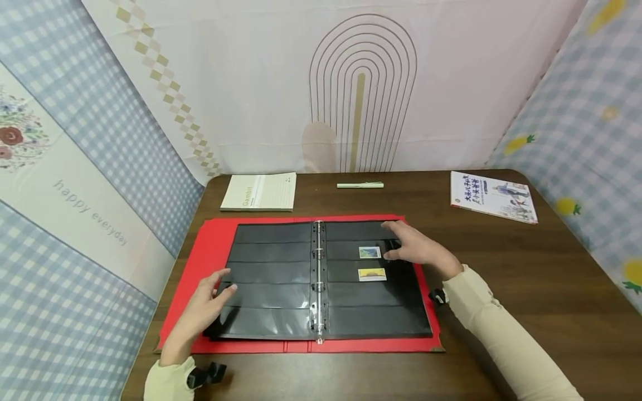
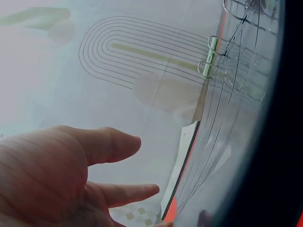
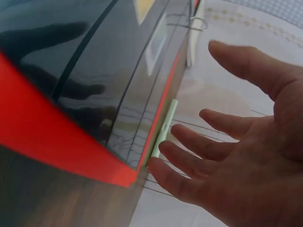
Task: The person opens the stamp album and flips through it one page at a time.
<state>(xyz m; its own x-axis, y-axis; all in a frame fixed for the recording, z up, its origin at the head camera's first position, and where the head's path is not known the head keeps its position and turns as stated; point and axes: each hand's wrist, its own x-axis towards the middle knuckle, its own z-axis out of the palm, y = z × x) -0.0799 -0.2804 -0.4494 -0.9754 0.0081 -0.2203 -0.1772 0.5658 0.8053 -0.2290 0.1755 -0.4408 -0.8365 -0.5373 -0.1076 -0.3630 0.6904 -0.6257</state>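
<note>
I am looking down at a red stamp album (image 1: 210, 245) lying open in the middle of the frame, its black pocket pages (image 1: 271, 278) spread either side of the ring spine (image 1: 319, 278). My left hand (image 1: 200, 312) is resting flat on the lower left page, fingers straight and holding nothing. My right hand (image 1: 416, 248) is lying on the upper right page, fingers loosely extended, empty, just beside two stamps (image 1: 371, 263) tucked in the pockets. I judge I am steadying the pages while checking the stamps; the next move calls for a light fingertip touch at a pocket edge.
</note>
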